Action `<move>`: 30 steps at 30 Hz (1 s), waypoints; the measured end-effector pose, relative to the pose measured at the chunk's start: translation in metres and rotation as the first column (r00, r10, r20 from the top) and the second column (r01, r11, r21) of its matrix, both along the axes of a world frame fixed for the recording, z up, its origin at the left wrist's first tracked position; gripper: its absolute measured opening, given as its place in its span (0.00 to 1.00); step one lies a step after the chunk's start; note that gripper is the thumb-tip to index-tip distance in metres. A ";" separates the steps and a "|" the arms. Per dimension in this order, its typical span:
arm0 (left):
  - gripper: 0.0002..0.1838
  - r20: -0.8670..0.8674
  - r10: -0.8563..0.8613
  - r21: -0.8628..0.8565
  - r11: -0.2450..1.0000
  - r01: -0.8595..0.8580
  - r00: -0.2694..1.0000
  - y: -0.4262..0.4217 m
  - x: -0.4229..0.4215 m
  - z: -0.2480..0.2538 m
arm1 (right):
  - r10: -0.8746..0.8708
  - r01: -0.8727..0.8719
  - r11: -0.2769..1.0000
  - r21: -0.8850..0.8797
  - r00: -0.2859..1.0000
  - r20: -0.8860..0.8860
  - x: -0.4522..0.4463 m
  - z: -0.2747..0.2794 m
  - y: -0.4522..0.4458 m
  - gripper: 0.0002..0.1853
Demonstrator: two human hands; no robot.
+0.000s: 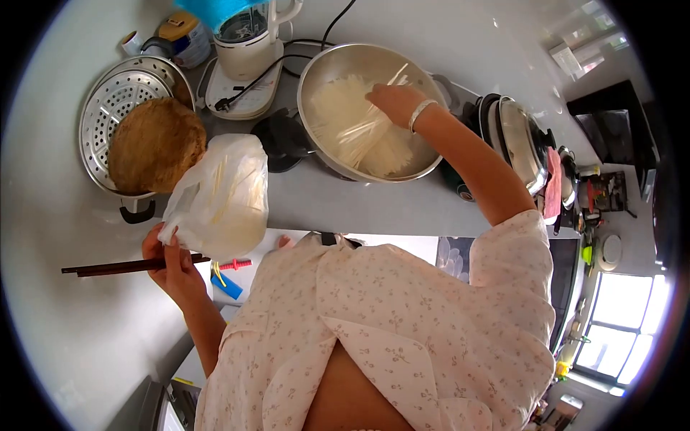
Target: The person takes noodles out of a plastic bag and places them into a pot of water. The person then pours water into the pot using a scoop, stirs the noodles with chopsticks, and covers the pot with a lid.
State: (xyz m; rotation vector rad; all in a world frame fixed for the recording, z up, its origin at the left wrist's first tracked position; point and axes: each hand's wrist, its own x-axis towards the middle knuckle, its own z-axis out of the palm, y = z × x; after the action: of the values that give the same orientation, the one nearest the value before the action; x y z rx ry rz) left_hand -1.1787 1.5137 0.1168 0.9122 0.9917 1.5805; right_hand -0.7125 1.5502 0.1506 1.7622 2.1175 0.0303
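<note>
My left hand (pixel 171 264) is closed at the left, gripping the gathered end of a translucent plastic bag (pixel 233 190) with pale noodle strands inside. A pair of dark chopsticks (pixel 108 269) is also held in it, pointing out to the left. My right hand (pixel 397 104), with a bracelet at the wrist, reaches into a large metal pan (pixel 316 65). Its fingers are closed on dry white noodles (pixel 366 129), and a few strands stick up past them. More noodles spread over the pan's bottom, where the hand partly covers them.
On the left, a round brown board (pixel 154 147) leans on a perforated steamer pot (pixel 104 108). A cream blender (pixel 248 54) with a cord stands behind, beside a can (pixel 185 36). Stacked lids (pixel 517 144) and a pink cloth (pixel 552 183) are to the right.
</note>
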 end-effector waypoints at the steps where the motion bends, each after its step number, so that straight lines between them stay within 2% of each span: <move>1: 0.13 0.000 -0.009 0.007 1.000 0.009 1.000 -0.001 0.000 0.001 | 0.009 -0.009 1.000 -0.005 1.000 0.004 0.003 -0.004 0.006 0.13; 3: 0.13 -0.008 0.006 0.016 1.000 -0.006 1.000 -0.002 -0.002 0.000 | 0.025 -0.025 1.000 -0.011 1.000 0.009 0.005 -0.009 0.016 0.16; 5: 0.13 -0.017 0.021 0.021 1.000 -0.020 1.000 -0.003 -0.003 0.000 | -0.014 0.014 1.000 -0.004 0.999 0.043 0.006 -0.013 0.019 0.13; 6: 0.14 -0.019 0.031 0.015 0.999 -0.030 0.999 -0.004 -0.004 0.000 | -0.006 0.007 1.000 -0.007 0.999 0.042 0.002 -0.005 0.018 0.13; 8: 0.14 -0.031 0.060 0.009 0.998 -0.060 0.998 -0.003 -0.008 0.000 | -0.118 0.120 0.993 -0.005 0.984 0.131 -0.015 0.019 0.018 0.12; 9: 0.14 -0.002 0.027 0.010 1.000 -0.027 1.000 -0.002 -0.009 -0.002 | -0.097 0.099 0.995 -0.009 0.988 0.123 -0.016 0.019 0.021 0.12; 11: 0.14 -0.013 -0.024 0.001 1.000 0.025 1.000 -0.002 -0.015 -0.003 | -0.175 0.156 0.980 0.120 0.971 0.165 -0.013 0.017 0.024 0.13; 13: 0.12 -0.007 0.012 -0.021 1.000 -0.012 1.000 -0.002 -0.011 0.002 | -0.053 0.030 0.982 0.187 0.992 0.118 -0.020 0.033 0.013 0.13; 15: 0.10 -0.006 0.006 -0.010 1.000 -0.006 1.000 -0.001 -0.010 0.005 | -0.069 0.051 0.957 0.285 0.996 0.052 -0.046 0.052 0.008 0.10; 17: 0.10 0.009 0.001 -0.001 1.000 -0.001 1.000 -0.002 -0.013 0.003 | 0.200 -0.058 0.870 0.490 0.949 -0.243 -0.087 0.074 -0.007 0.07; 18: 0.10 0.002 0.010 -0.007 1.000 -0.010 1.000 0.000 -0.014 0.001 | 0.303 -0.131 0.868 0.478 0.904 -0.302 -0.119 0.089 -0.018 0.06; 19: 0.10 -0.006 -0.016 0.061 0.998 0.016 1.000 0.001 -0.016 0.000 | 0.398 -0.203 0.858 0.472 0.844 -0.359 -0.148 0.097 -0.028 0.05; 20: 0.10 -0.016 -0.042 0.131 0.990 0.044 0.999 0.001 -0.018 -0.001 | 0.480 -0.249 0.841 0.481 0.752 -0.451 -0.161 0.081 -0.035 0.05; 21: 0.11 0.004 -0.069 0.161 0.985 0.068 0.998 0.000 -0.020 0.000 | 0.504 -0.344 0.842 0.415 0.777 -0.377 -0.180 0.069 -0.046 0.06; 23: 0.11 0.013 -0.071 0.160 0.985 0.068 0.997 -0.002 -0.023 0.002 | 0.222 -0.212 0.975 0.072 0.869 -0.442 -0.224 0.052 -0.061 0.09; 24: 0.11 0.025 -0.075 0.162 0.984 0.070 0.997 -0.003 -0.025 0.003 | 0.229 -0.220 0.973 0.072 0.868 -0.441 -0.234 0.035 -0.058 0.09; 26: 0.11 0.001 -0.089 0.186 0.979 0.087 0.996 -0.004 -0.029 0.004 | 0.243 -0.170 0.967 0.188 0.837 -0.490 -0.242 -0.008 -0.046 0.13; 28: 0.12 -0.025 -0.106 0.208 0.972 0.109 0.994 -0.006 -0.033 0.004 | 0.315 -0.220 0.944 0.247 0.825 -0.469 -0.238 -0.047 -0.028 0.14; 30: 0.12 -0.044 -0.134 0.221 0.965 0.141 0.990 -0.006 -0.035 0.003 | 0.383 -0.266 0.915 0.304 0.810 -0.445 -0.242 -0.048 -0.008 0.15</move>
State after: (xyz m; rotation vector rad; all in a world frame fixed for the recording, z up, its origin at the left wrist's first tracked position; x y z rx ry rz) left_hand -1.2137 1.5076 0.1198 1.1362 0.7619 1.5852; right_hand -0.9547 1.5417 0.1022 1.6220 2.8868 -0.1042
